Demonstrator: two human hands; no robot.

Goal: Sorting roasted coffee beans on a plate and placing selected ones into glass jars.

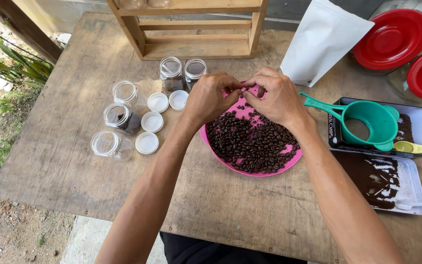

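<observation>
Left hand (210, 98): fingertips pinched, what they grip too small to tell.
Right hand (277, 98): likewise pinched, meeting it.
Pink plate (211, 146): coffee beans (250, 144), far rim hidden behind both hands.

Our hands cover the pink plate's (269, 168) twelve o'clock rim, and whatever our fingertips (244, 93) pinch is too small to tell. At two o'clock, the red lids (396, 36) run off the frame's edge.

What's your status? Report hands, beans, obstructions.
Left hand and right hand pinched together over pink plate. Coffee beans spread on it. Nothing between.
</observation>
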